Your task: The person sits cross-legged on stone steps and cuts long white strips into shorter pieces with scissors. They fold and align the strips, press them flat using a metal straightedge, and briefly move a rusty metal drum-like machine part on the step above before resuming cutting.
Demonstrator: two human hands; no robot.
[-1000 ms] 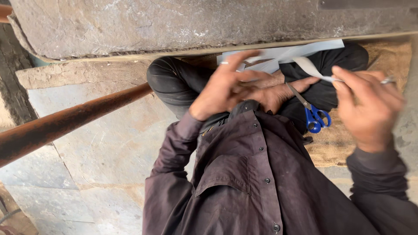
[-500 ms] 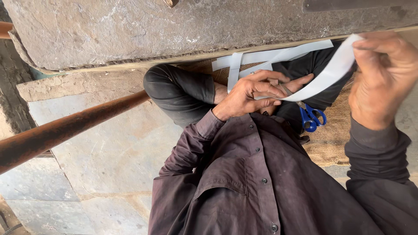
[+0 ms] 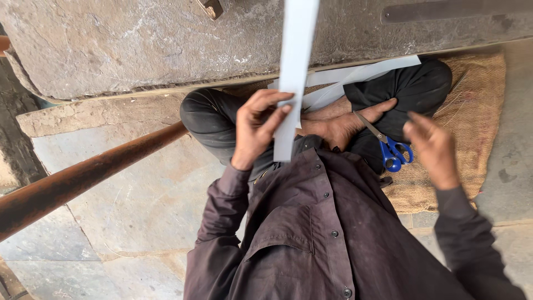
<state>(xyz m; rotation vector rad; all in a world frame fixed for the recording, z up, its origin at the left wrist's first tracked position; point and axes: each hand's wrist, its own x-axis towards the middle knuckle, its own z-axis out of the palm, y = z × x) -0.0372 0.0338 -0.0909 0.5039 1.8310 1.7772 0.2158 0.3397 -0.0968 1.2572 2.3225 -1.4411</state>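
- I logged the left hand (image 3: pixel 258 130) clamped on a white paper strip (image 3: pixel 294 66), thumb and fingers pinching its lower part just above the strip's bottom end.
- The strip's long axis ran near vertical in the head view, from the grip up and out of the top edge of the frame, in front of the stone slab (image 3: pixel 139 44).
- The right hand (image 3: pixel 430 147) was empty, fingers loosely spread, and well apart from the strip, off to its right side.
- The blue-handled scissors (image 3: pixel 388 145) lay between the two hands, resting on the person's lap beside a bare foot (image 3: pixel 341 122), blades pointing up-left toward the strip.
- I judged the right hand the nearer of the two to the scissors: the handle loops sat just beside its fingers, not touching.
- More white paper strips (image 3: pixel 361 75) lay on the floor beyond the knees, at the slab's edge.
- A burlap mat (image 3: pixel 477 111) lay under the right leg; a rusty pipe (image 3: pixel 83 183) crossed the left side.
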